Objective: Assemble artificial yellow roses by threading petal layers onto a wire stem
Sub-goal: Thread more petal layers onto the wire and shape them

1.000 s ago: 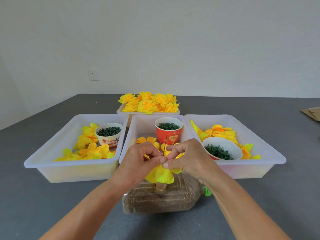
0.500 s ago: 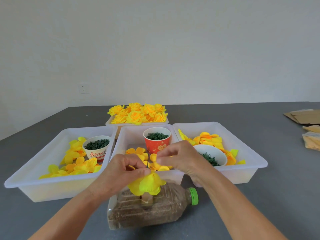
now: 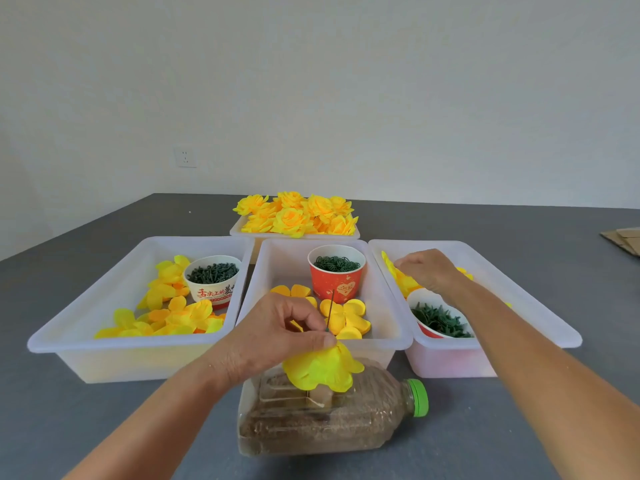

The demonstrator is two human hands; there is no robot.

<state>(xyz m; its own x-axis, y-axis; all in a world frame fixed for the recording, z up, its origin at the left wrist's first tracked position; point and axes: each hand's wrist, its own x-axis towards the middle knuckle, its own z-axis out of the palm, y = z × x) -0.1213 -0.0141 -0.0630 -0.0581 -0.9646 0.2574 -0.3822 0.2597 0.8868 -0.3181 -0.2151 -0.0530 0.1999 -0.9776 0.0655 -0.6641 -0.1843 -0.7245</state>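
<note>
Step in hand, as I judge it: fetching the next petal layer while the stack is kept steady on the wire.

1. Right tray [image 3: 540,299], far right: my right hand [image 3: 427,271] reaches in over the loose yellow petals [image 3: 403,284], fingers curled down onto them; whether a petal is already pinched I cannot tell. I would lift a single layer only, and find its centre hole before bringing it across.
2. Sand-filled bottle [image 3: 329,420], near centre, lying on its side, green cap to the right: it serves as the stand. I would keep downward pressure light so it does not roll.
3. Left hand [image 3: 277,337]: thumb and forefinger pinch the stem just above the flower.
4. Petal stack [image 3: 322,370]: bright yellow, ruffled, drooping like a bell over the bottle.
5. Wire stem [image 3: 330,311]: thin, dark green, upright, its tip bare for threading.
</note>
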